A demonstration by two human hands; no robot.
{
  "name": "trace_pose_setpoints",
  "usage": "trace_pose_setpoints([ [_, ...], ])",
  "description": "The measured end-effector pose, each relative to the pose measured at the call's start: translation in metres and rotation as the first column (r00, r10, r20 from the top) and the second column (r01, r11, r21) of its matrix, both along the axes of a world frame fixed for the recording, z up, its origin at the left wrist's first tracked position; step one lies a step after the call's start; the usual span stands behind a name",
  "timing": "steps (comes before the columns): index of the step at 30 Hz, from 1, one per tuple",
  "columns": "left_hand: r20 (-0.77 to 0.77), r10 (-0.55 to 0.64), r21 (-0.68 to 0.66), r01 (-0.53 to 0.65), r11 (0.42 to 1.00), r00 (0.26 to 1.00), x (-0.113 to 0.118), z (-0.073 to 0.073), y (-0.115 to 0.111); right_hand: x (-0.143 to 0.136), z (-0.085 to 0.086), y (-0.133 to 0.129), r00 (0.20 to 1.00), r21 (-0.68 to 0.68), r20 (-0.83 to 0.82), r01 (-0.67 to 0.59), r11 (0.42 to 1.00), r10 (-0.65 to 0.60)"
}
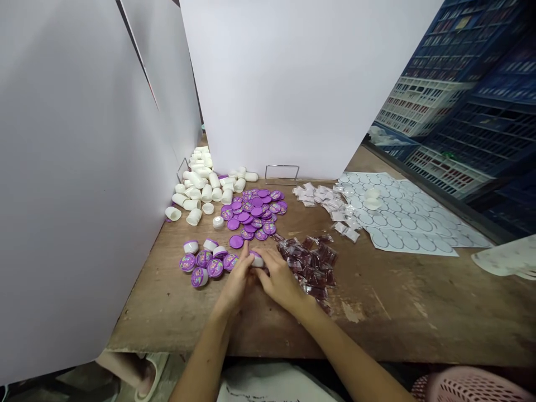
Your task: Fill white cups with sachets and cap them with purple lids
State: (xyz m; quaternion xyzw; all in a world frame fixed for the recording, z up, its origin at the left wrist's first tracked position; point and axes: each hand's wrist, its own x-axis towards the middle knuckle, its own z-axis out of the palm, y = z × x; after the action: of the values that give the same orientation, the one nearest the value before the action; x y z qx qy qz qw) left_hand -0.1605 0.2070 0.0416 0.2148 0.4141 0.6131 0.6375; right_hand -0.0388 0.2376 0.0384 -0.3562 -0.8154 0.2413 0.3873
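Observation:
A small white cup (pixel 257 260), turned on its side, is held between my left hand (pixel 237 277) and my right hand (pixel 280 279) near the table's middle. Fingers of both hands are closed around it and hide most of it. Left of my left hand sit several white cups with printed purple lids (pixel 215 268). Just beyond my hands lies a heap of loose purple lids (pixel 256 211). Dark reddish-brown sachets (pixel 314 268) are piled beside my right hand. White open cups (pixel 206 193) are heaped at the back left.
Small white sachets (pixel 326 200) lie at the back right, by sheets printed with ovals (pixel 402 215). White panels (pixel 276 84) border the table (pixel 377 329) at the back and left. Stacked crates (pixel 444 106) stand beyond; a pink basket (pixel 473 385) is at the lower right.

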Motion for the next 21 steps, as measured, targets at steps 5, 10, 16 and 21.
trace_pose_setpoints([
  [5,-0.229,0.231,0.129,-0.205,0.97,0.946,0.011,0.006,-0.008,-0.004,0.001,-0.003,0.979,0.053,-0.17,0.12,0.991,-0.109],
  [10,-0.419,0.393,0.231,-0.322,0.918,0.819,0.018,0.007,-0.012,-0.016,0.001,-0.016,0.947,0.034,-0.256,0.211,0.977,-0.195],
  [16,-0.503,0.443,0.339,-0.303,0.891,0.742,0.008,0.013,-0.011,-0.022,0.004,-0.013,0.953,0.08,-0.282,0.139,0.987,-0.111],
  [21,-0.542,0.379,0.288,-0.258,0.922,0.75,0.001,0.004,-0.007,-0.027,-0.009,-0.005,0.954,0.105,-0.252,0.193,0.976,-0.161],
])
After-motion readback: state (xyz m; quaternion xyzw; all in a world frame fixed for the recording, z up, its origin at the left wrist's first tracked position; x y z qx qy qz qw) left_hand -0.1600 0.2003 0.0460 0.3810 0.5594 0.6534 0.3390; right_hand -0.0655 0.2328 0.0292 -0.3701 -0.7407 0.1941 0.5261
